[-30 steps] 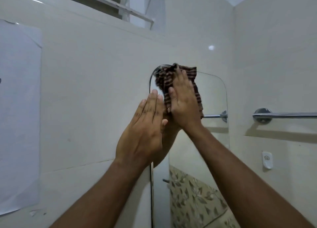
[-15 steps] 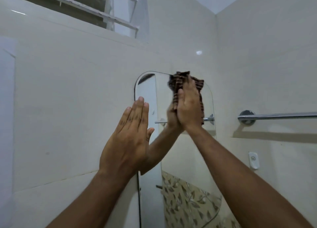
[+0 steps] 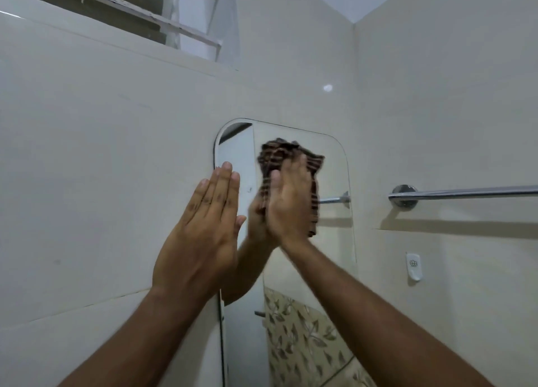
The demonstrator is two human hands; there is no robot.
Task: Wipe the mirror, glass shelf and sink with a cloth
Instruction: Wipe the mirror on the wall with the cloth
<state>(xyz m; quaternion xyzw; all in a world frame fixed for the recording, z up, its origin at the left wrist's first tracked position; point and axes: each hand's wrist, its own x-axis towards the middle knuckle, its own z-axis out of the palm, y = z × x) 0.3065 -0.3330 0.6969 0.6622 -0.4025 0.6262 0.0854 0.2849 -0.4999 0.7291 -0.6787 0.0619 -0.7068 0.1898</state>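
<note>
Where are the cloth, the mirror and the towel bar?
cloth (image 3: pixel 279 153), head view, on its striped top part above the hand.
mirror (image 3: pixel 332 241), head view, on bare glass near its right edge.
towel bar (image 3: pixel 465 192), head view, on the shiny rod.

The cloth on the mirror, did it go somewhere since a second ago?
Yes. The right hand slid the striped cloth from the mirror's top left corner towards the middle and a little lower. The left hand stayed flat and open by the mirror's left edge.

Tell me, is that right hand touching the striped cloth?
Touching. The head view shows the right hand pressed flat on the striped cloth, straight fingers overlapping it against the mirror.
</note>
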